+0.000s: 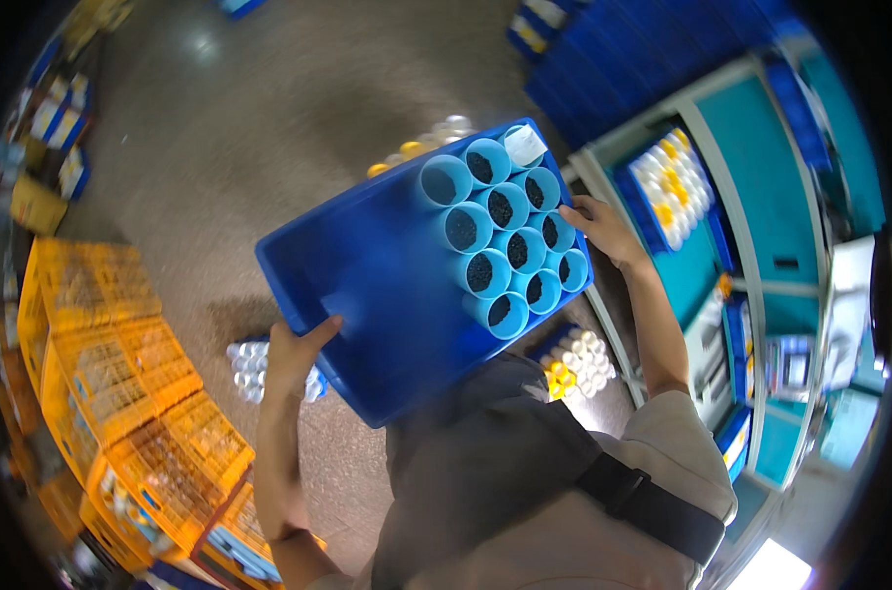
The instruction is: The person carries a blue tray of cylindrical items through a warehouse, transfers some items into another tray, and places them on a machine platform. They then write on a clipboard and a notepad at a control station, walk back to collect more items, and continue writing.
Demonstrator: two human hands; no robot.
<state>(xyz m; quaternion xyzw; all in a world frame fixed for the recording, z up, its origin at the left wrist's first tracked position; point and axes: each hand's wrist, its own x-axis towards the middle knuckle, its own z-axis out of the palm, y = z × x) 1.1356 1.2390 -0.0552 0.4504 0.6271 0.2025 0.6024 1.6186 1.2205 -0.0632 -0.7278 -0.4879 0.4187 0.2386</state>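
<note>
Both my hands carry a blue plastic tray (367, 265), tilted in front of my body. My left hand (301, 349) grips its left edge, thumb over the rim. My right hand (603, 231) holds the opposite end, its fingers on the rim beside the cups. Several light-blue round cups (500, 206) stand packed together in the tray's right part, with dark grainy material inside. A white paper slip (525, 146) lies on the cup in the far corner. The tray's left part is bare blue plastic.
Orange crates (121, 374) stand stacked at left. At right is a teal-and-white shelf unit (751, 128) holding a blue tray of white and yellow pieces (670, 187). More such pieces (576, 364) sit low near my body, and silvery ones (251, 369) on the floor below my left hand.
</note>
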